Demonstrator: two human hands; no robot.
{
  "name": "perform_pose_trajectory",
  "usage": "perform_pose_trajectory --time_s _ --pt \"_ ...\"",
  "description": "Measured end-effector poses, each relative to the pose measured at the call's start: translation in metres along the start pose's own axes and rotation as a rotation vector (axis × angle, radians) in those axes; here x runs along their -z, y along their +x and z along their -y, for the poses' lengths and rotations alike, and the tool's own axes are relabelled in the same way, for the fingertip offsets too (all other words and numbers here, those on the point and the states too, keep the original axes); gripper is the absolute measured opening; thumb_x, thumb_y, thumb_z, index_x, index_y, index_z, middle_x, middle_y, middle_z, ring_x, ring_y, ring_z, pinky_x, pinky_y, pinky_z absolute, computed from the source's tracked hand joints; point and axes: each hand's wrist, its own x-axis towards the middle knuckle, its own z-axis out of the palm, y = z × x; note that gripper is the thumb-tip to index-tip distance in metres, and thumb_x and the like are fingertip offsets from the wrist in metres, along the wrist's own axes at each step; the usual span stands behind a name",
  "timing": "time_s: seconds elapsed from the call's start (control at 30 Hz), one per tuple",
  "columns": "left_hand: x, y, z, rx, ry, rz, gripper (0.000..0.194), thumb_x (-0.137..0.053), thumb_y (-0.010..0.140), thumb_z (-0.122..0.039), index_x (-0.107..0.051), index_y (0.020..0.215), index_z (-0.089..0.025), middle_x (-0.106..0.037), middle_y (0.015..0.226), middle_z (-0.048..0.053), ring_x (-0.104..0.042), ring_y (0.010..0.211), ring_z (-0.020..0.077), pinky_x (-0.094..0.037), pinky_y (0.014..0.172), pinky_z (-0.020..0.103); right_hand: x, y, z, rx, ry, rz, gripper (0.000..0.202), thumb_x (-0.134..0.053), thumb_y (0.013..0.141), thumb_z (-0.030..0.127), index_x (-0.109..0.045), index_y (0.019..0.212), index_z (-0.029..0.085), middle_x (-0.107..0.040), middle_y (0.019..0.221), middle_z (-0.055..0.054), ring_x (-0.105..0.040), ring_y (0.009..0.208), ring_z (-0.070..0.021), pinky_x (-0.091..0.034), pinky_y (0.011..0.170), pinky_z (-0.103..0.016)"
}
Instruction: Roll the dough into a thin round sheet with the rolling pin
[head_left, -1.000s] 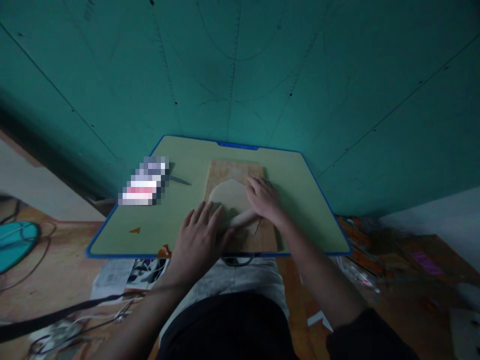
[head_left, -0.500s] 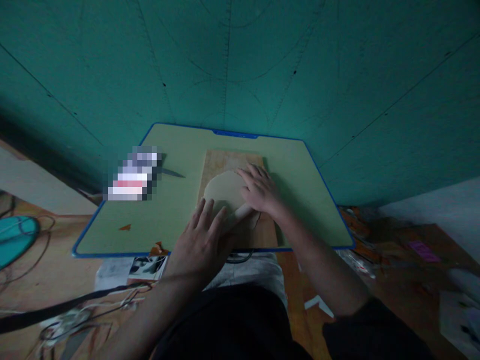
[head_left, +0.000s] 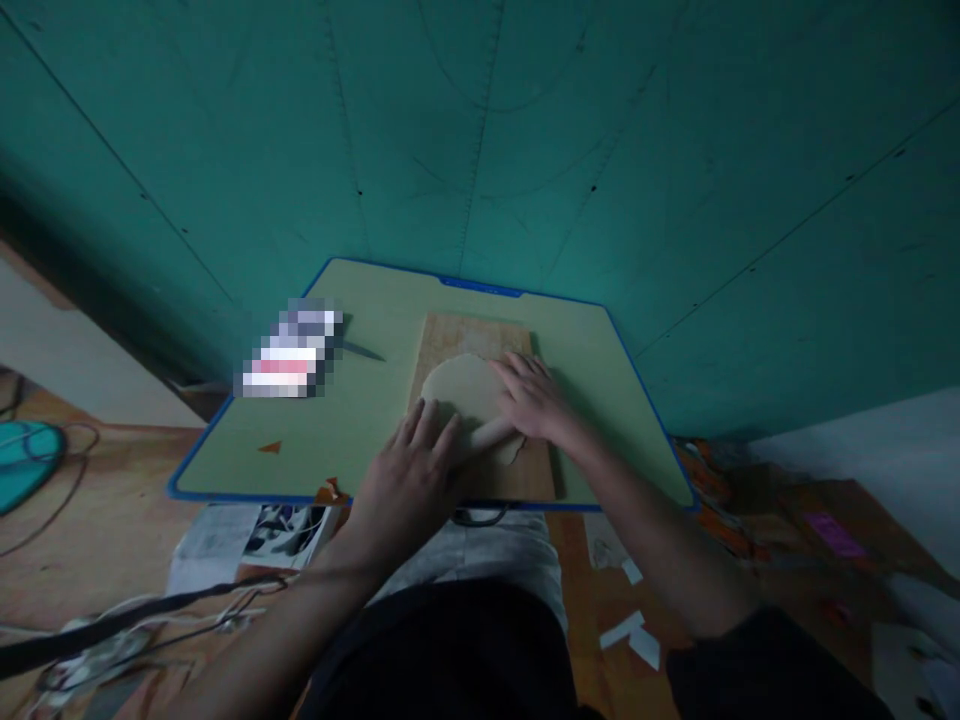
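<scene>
1. Counter (head_left: 615,400): blue-rimmed; near edge close by the board, wider margins left and right.
2. Wooden board (head_left: 541,475): beneath the sheet.
3. Pale sheet (head_left: 459,385): flat on the board; I'd press evenly.
4. Left grip (head_left: 405,475), right grip (head_left: 534,402): wide, fingers spread over opposite roller ends.
5. Pale roller (head_left: 491,434): aslant across the sheet.

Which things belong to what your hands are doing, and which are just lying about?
In use: flat pale sheet, pale rod, wooden board, table underneath.
Lying about: dark blade, orange scrap on the table, white scraps on the floor.
</scene>
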Motion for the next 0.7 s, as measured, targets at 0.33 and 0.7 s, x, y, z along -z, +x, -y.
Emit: perform_pose_trajectory --time_s 0.33,0.7 --pt "-0.006 -0.001 0.007 0.013 -0.046 -0.03 0.055 -0.051 0.099 -0.047 -0.045 0.14 -0.011 -0.055 0.142 0.024 -0.039 0.146 0.0402 -0.044 0.113 0.06 0.003 0.006 0.004 0.018 0.042 0.012 0.06 -0.044 0.096 0.025 -0.042 0.154 0.016 -0.039 0.162 -0.015 -0.033 0.15 -0.0284 -0.022 0.123 -0.047" --pt "-0.002 -0.021 -0.014 -0.128 -0.032 0.01 0.065 -0.048 0.099 -0.042 -0.036 0.149 -0.004 -0.044 0.152 0.032 -0.035 0.147 0.0445 -0.048 0.109 0.059 -0.001 -0.053 -0.004 0.032 0.009 -0.039 0.055 -0.036 0.098 0.022 -0.046 0.151 0.013 -0.041 0.161 -0.015 -0.033 0.15 -0.0293 -0.022 0.124 -0.05"
